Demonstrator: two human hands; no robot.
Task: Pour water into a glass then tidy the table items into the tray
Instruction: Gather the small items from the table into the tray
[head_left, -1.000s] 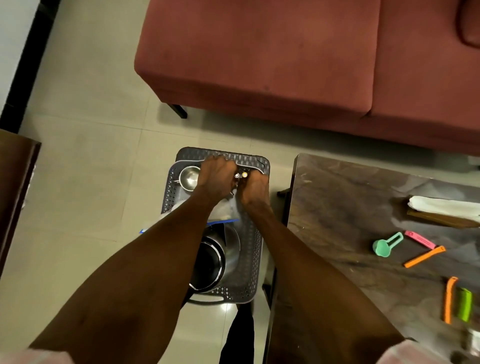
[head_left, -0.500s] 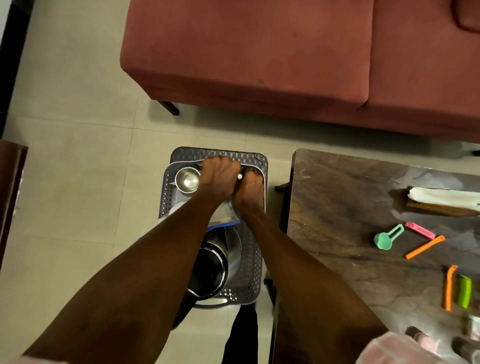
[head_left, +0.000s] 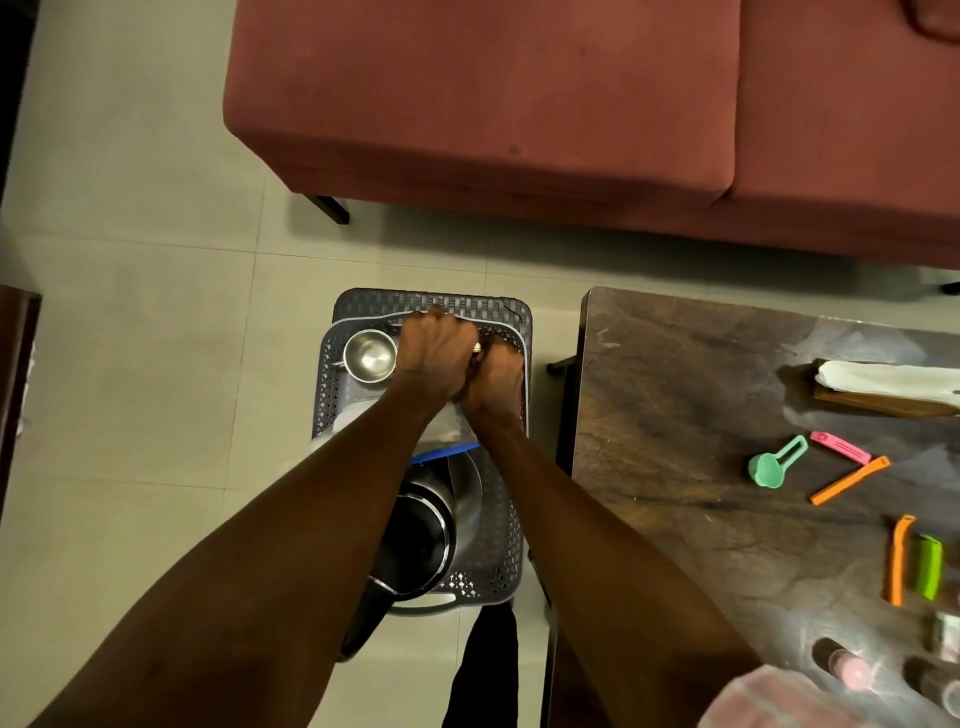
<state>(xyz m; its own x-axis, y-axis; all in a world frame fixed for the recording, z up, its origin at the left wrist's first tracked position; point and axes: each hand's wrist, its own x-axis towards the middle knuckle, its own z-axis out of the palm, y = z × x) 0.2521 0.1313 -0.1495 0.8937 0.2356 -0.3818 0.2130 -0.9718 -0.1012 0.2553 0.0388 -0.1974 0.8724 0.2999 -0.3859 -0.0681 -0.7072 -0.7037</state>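
Head view shows both hands side by side at the far end of the grey tray (head_left: 514, 561) on the floor: the left hand (head_left: 434, 356) has its fingers (head_left: 439, 325) curled tightly downward by the far rim, the right hand (head_left: 496, 376) is curled likewise against it, and a small shiny object (head_left: 476, 347) peeks between them, though what either grips I cannot tell. Just left of the left hand a steel cup (head_left: 370, 355) stands in the tray, and a steel jug (head_left: 431, 525) lies nearer the person. On the table (head_left: 675, 415) to the right lie a green scoop (head_left: 774, 462), a pink clip (head_left: 840, 447), orange clips (head_left: 849, 480) and a green clip (head_left: 927, 566).
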